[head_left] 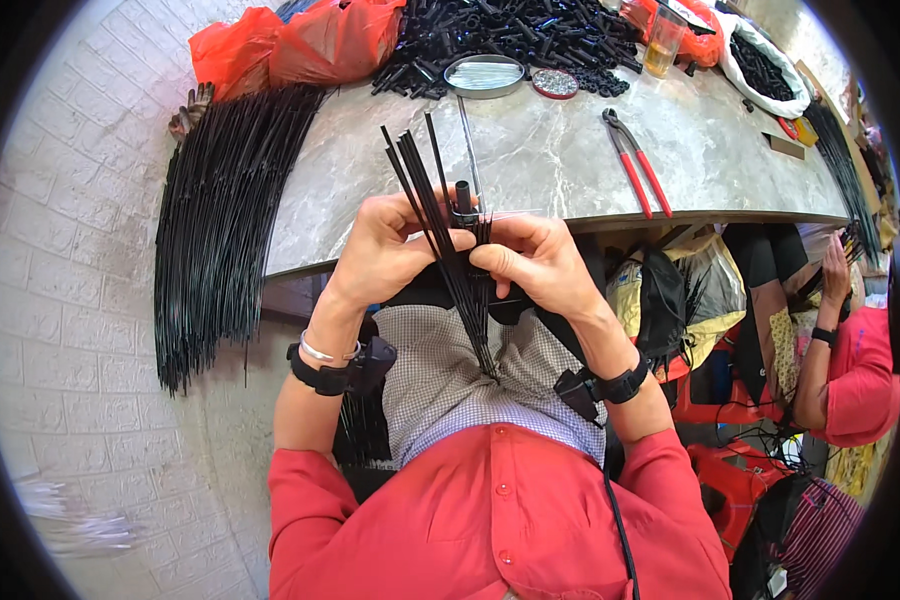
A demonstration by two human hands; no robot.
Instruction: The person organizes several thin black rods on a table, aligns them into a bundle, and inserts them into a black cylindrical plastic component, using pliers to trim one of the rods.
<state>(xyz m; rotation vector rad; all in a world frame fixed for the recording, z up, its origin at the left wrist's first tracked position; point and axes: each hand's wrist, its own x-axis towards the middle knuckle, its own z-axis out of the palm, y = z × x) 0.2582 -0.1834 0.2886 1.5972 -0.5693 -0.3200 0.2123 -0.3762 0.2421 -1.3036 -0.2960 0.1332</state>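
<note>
Over my lap, near the table's front edge, my left hand (382, 252) pinches a bundle of thin black rods (419, 180) that look like umbrella ribs. They fan upward past my fingers, and their lower ends hang down toward my lap. A short black plastic tube (463, 197) stands upright between my hands, with the rods around it. On the other side, my right hand (545, 266) is closed on the rods beside the tube, thumb and fingers pressed together. Thin pale wire (518, 212) runs across above the right fingers. Where the rods meet the tube is partly hidden by my fingertips.
On the grey table (570, 150) lie red-handled pincers (634, 165), a dish of pins (484, 75), a small round tin (555, 83) and heaped black plastic parts (510, 35). Many black rods (230, 230) overhang the left edge. A co-worker's arm (820, 340) shows at right.
</note>
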